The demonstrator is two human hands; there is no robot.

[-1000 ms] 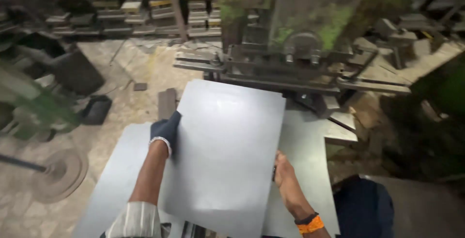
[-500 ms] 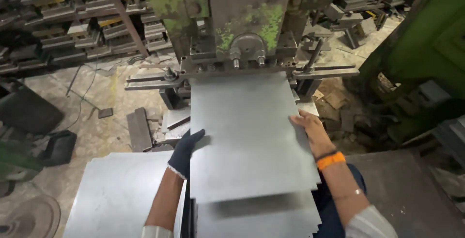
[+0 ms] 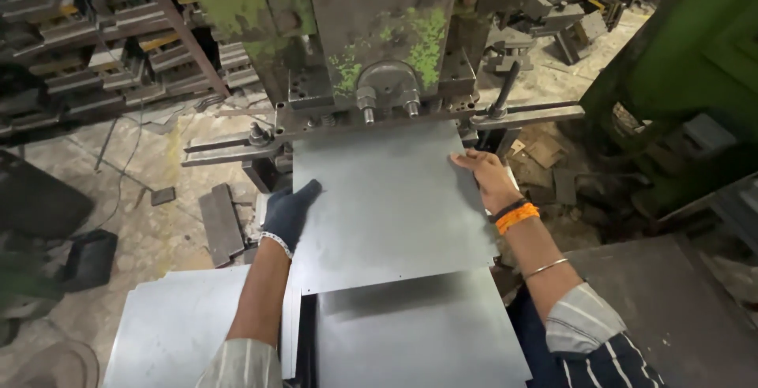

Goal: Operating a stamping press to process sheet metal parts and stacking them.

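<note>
A flat grey metal sheet [image 3: 391,206] lies with its far edge under the head of a green press machine [image 3: 379,48]. My left hand [image 3: 288,213], in a dark blue glove, grips the sheet's left edge. My right hand [image 3: 485,176], bare with an orange wristband, presses on the sheet's right edge near the far corner. Below the sheet sits another grey sheet [image 3: 418,333] on the machine's table.
A stack of grey sheets [image 3: 178,329] lies at the lower left. Metal racks with dies [image 3: 87,48] line the back left. Scrap pieces and a dark plate [image 3: 221,222] lie on the floor. A green machine [image 3: 695,64] stands at right, with a dark metal table [image 3: 663,309] in front of it.
Both hands have pushed the sheet forward, so its far edge now sits under the press head. The view has moved closer to the machine.
</note>
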